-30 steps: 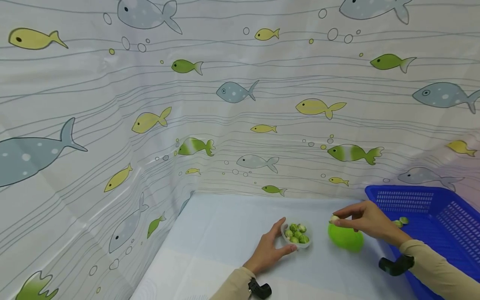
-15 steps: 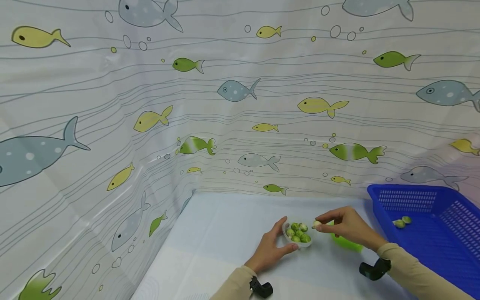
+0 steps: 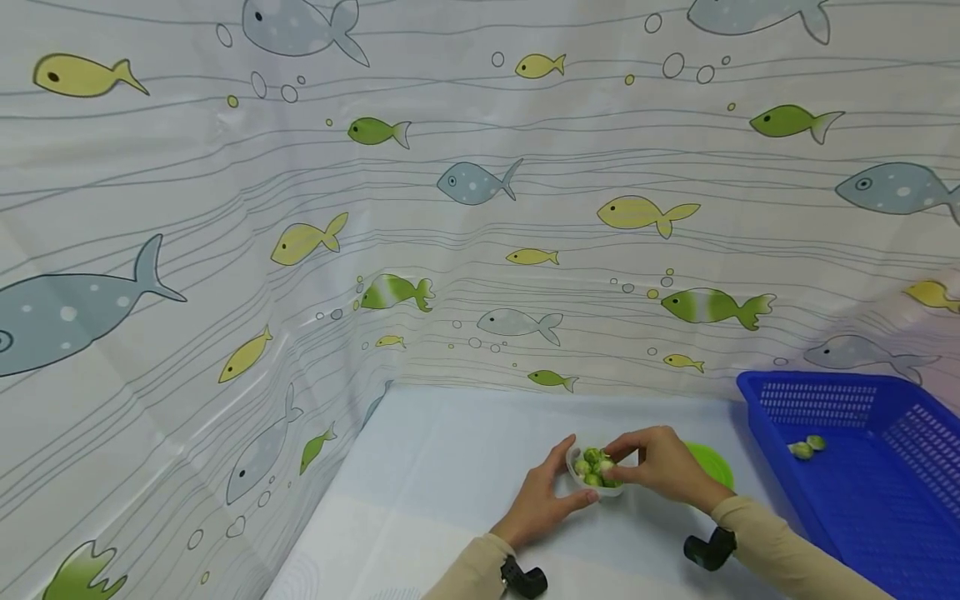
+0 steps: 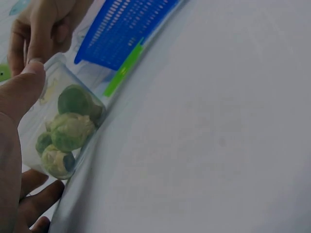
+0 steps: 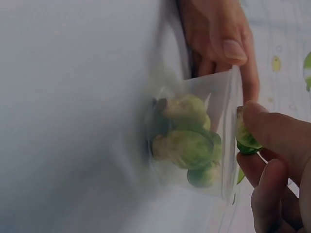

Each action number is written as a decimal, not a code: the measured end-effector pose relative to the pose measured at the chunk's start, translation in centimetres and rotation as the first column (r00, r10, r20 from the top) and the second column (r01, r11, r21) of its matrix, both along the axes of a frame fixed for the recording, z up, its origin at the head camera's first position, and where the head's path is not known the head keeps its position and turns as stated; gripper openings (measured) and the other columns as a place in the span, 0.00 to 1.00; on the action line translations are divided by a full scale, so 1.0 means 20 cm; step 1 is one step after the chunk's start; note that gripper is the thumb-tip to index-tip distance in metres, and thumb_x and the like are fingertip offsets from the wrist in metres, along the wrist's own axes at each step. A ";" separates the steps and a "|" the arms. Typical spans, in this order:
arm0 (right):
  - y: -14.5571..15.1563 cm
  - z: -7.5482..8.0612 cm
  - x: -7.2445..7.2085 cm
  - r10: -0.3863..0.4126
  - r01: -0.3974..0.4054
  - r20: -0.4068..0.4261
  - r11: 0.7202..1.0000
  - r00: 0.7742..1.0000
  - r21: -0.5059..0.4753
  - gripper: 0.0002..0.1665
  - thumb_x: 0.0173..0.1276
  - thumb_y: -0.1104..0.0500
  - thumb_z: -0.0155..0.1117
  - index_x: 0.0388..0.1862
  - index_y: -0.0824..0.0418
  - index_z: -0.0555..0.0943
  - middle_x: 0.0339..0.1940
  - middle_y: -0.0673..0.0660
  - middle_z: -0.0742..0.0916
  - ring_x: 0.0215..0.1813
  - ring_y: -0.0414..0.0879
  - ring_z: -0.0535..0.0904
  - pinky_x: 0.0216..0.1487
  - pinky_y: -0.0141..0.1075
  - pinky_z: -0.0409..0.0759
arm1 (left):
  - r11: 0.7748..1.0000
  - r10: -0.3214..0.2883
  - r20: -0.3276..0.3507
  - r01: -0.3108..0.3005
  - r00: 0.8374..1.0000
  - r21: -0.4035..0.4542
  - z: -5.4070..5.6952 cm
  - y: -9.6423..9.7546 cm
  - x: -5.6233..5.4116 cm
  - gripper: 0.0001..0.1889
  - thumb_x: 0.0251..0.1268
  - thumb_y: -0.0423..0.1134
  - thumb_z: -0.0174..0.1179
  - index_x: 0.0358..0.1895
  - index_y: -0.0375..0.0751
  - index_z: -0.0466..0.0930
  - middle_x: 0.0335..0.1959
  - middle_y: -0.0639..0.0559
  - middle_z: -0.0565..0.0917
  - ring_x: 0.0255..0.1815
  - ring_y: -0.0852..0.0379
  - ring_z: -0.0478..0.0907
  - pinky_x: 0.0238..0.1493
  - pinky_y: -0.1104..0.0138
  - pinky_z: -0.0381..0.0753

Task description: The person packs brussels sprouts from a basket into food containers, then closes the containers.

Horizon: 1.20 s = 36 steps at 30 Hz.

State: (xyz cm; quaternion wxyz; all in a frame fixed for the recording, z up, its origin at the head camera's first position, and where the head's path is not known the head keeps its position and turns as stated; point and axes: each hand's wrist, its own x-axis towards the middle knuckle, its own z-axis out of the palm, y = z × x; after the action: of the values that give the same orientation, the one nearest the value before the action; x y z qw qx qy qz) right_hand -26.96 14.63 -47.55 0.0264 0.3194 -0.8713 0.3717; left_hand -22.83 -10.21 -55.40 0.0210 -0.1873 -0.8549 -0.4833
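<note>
A small clear plastic container (image 3: 611,492) holding several green Brussels sprouts (image 3: 590,477) stands on the white table cover. My left hand (image 3: 536,500) grips it from the left, its thumb (image 4: 30,80) at the rim in the left wrist view. Over the container's mouth, my right hand (image 3: 663,468) pinches one sprout (image 5: 247,138) between thumb and fingers. The right wrist view has that sprout right beside the rim, with the other sprouts visible through the container wall (image 5: 218,87).
Behind the right hand lies a bright green round lid (image 3: 712,463), partly covered by it. At the right, a blue perforated plastic basket (image 3: 885,492) has two sprouts (image 3: 802,451) inside. A fish-patterned curtain (image 3: 465,250) hangs along the back and left.
My right hand has moved left with the pinched sprout, from above the green lid to the container's mouth. The left hand has stayed on the container.
</note>
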 end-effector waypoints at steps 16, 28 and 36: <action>-0.13 -0.06 -0.02 -0.004 0.008 -0.041 0.996 0.999 0.088 0.13 0.57 0.51 0.86 0.40 0.51 0.94 0.35 0.43 0.94 0.29 0.35 0.76 0.29 0.28 0.73 | 1.000 -0.009 -0.032 0.009 0.999 0.011 -0.01 -0.01 -0.01 0.47 0.71 0.59 0.69 0.86 0.51 0.56 0.76 0.47 0.77 0.75 0.53 0.76 0.77 0.54 0.73; -0.17 -0.11 -0.04 -0.001 0.021 -0.135 0.990 0.991 0.140 0.11 0.58 0.50 0.85 0.39 0.47 0.95 0.36 0.40 0.94 0.38 0.36 0.86 0.35 0.30 0.79 | 1.000 -0.012 -0.023 0.012 1.000 0.007 0.00 -0.01 0.00 0.47 0.71 0.60 0.69 0.86 0.52 0.55 0.76 0.49 0.76 0.76 0.55 0.74 0.78 0.54 0.72; -0.16 -0.10 -0.04 0.050 -0.019 -0.146 0.977 0.988 0.212 0.11 0.64 0.48 0.81 0.45 0.47 0.95 0.40 0.42 0.94 0.40 0.35 0.86 0.36 0.31 0.79 | 1.000 -0.004 -0.010 0.004 1.000 0.004 0.00 0.00 0.01 0.47 0.71 0.61 0.68 0.86 0.53 0.55 0.77 0.49 0.75 0.77 0.55 0.73 0.79 0.53 0.71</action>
State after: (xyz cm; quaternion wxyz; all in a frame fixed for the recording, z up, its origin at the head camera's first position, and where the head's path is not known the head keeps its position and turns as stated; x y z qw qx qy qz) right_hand -27.67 11.38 -49.59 0.0516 0.3626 -0.8955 0.2528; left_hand -22.71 -10.28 -55.45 0.0246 -0.1915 -0.8534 -0.4843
